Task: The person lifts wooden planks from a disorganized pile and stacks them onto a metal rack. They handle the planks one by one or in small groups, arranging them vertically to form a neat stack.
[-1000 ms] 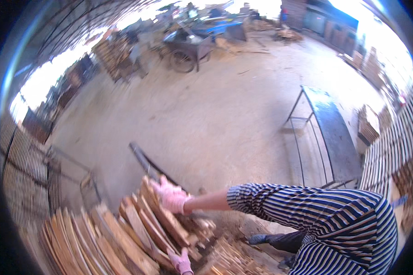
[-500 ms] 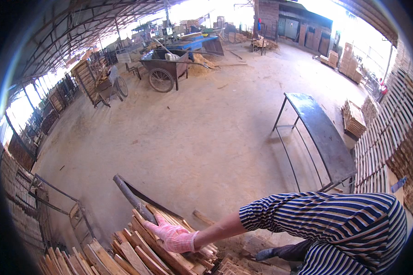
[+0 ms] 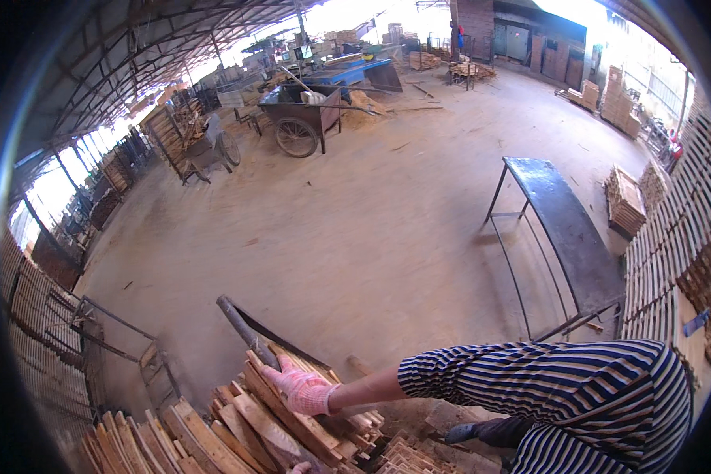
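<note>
My right hand, in a pink-and-white knit glove, reaches in from the right in a striped sleeve. Its thumb and fingers straddle the ends of wooden slats on a stack, close to a dark metal pipe. The fingers' undersides are hidden. At the bottom edge, fingertips of my left hand show beside a pale wide slat; the rest of that hand is out of frame. More loose slats stand on edge in rows to the left.
A dark metal table stands at right, near tall slat stacks. A metal frame is at left. Two-wheeled carts stand farther back. My shoe is by slats on the floor.
The view has turned slightly left, so most surroundings sit farther right. My right hand stays on the slats near the pipe. Fingertips of my left hand have appeared at the bottom edge.
</note>
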A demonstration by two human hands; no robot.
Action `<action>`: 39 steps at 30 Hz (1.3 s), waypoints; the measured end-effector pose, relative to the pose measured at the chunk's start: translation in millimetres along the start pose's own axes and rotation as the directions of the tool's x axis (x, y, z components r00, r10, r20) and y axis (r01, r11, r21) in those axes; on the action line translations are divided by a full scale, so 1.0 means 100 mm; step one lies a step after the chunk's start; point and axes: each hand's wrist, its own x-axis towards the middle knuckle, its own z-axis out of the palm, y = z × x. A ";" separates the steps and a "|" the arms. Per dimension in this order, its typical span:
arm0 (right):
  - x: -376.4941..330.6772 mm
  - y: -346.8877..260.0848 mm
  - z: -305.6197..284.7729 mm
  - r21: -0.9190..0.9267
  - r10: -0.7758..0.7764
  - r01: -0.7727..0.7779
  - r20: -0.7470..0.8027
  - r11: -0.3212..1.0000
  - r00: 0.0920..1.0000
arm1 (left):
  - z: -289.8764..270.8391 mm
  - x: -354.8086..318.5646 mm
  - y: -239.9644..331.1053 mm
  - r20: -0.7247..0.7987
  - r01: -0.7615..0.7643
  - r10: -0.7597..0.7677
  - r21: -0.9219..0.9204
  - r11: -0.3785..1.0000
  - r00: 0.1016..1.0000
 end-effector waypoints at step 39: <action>-5.16 -1.30 2.08 0.439 -0.615 0.466 0.707 0.769 0.349 | -0.29 -5.54 -3.10 -0.700 -0.677 0.554 0.137 0.723 0.450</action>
